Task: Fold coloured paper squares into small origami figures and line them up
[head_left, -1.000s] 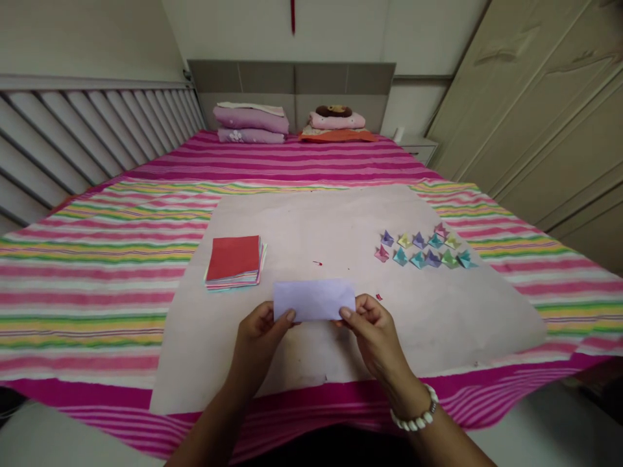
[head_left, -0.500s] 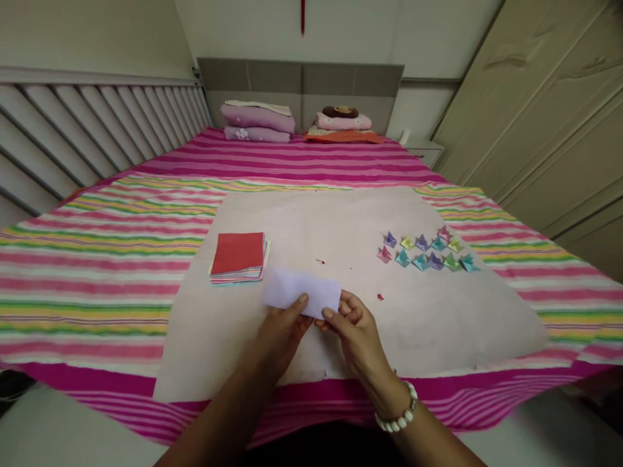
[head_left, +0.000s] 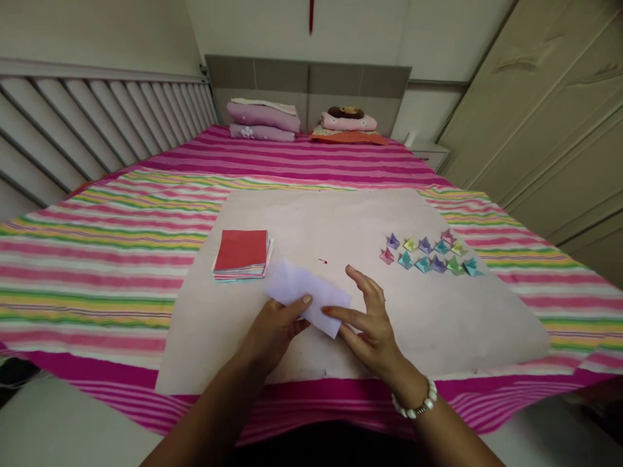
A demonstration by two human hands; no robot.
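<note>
A folded lilac paper (head_left: 304, 295) lies tilted over a pale sheet (head_left: 452, 324) spread on the bed. My left hand (head_left: 275, 327) pinches its near left edge, thumb on top. My right hand (head_left: 367, 318) has its fingers stretched out beside the paper's right end, one fingertip pressing on the lower right corner. A stack of coloured paper squares (head_left: 242, 254) with a red one on top sits to the left. Several small folded paper pieces (head_left: 431, 254) in lilac, teal, green and pink lie in two rows to the right.
The bed wears a pink, yellow and green striped cover (head_left: 97, 259). Folded bedding (head_left: 263, 120) and pillows (head_left: 348, 124) lie at the headboard. A slatted wall (head_left: 73, 136) runs along the left, wardrobe doors (head_left: 549, 123) along the right.
The lilac paper came down from mid-air toward the pale sheet and turned askew. My right hand let go of its pinch and spread its fingers. The camera view shifted slightly left.
</note>
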